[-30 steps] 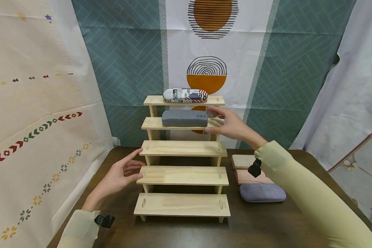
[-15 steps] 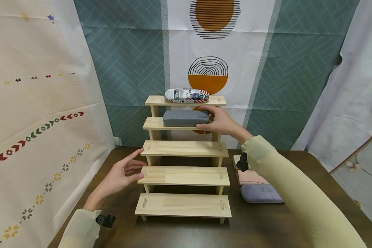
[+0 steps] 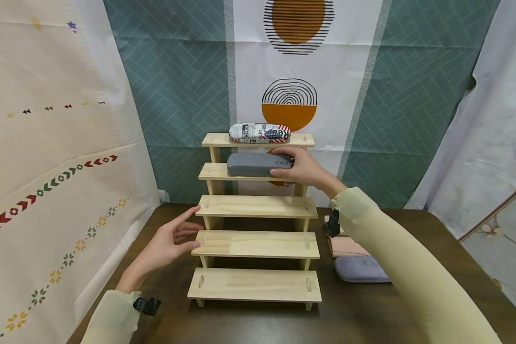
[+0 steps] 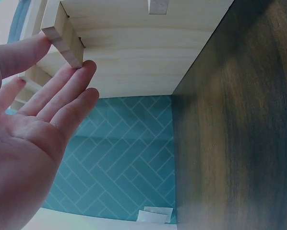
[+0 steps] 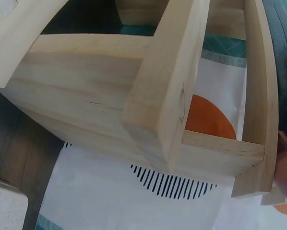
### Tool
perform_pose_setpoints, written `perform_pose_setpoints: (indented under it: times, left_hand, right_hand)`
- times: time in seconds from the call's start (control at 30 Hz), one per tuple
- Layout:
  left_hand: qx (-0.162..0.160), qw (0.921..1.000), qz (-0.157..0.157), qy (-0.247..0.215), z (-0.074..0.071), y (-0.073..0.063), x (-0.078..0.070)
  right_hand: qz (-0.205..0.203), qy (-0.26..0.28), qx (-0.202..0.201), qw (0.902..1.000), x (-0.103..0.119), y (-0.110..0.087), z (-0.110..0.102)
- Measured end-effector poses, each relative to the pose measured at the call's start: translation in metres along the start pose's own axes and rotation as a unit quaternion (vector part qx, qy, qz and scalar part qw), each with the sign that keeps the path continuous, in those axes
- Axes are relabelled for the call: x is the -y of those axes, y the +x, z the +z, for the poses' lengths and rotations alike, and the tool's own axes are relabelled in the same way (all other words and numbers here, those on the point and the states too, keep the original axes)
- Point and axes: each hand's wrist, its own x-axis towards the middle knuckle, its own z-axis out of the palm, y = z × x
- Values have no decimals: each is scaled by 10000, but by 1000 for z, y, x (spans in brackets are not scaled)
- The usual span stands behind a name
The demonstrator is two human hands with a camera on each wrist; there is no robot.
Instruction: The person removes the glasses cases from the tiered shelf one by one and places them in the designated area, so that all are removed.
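Observation:
A grey glasses case [image 3: 251,165] with a small glasses emblem lies lengthwise on the second-highest step of a pale wooden stepped shelf [image 3: 253,205]. My right hand [image 3: 303,167] grips its right end, thumb at the front and fingers behind. In the right wrist view the case [image 5: 280,62] shows only at the right edge, with part of the hand beside it. My left hand [image 3: 165,243] steadies the shelf's left side, its index finger reaching the middle step. In the left wrist view the thumb and fingertips [image 4: 88,69] pinch the end of a board [image 4: 62,38].
A newsprint-patterned case [image 3: 260,133] lies on the top step. Right of the shelf, a purple-grey case [image 3: 361,269], a pink case [image 3: 346,247] and a pale case, partly behind my sleeve, rest on the dark table [image 3: 258,325]. Patterned cloths [image 3: 180,95] hang around.
My right hand has moved left from just beside the grey glasses case and closed on its right end. The case stays on its step, and my left hand keeps its place.

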Motion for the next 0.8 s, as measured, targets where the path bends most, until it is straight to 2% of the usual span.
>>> perform_pose_setpoints:
  times: [0.27, 0.53, 0.8]
  left_hand:
    - [3, 10000, 25, -15, 0, 0, -1]
    - [24, 10000, 34, -31, 1, -1, -1]
    - [27, 10000, 36, -81, 0, -1, -1]
  right_hand:
    - [80, 524, 232, 9983, 0, -4, -4]
    - [286, 318, 331, 9985, 0, -3, -4]
    - [397, 455, 224, 9979, 2, -3, -3]
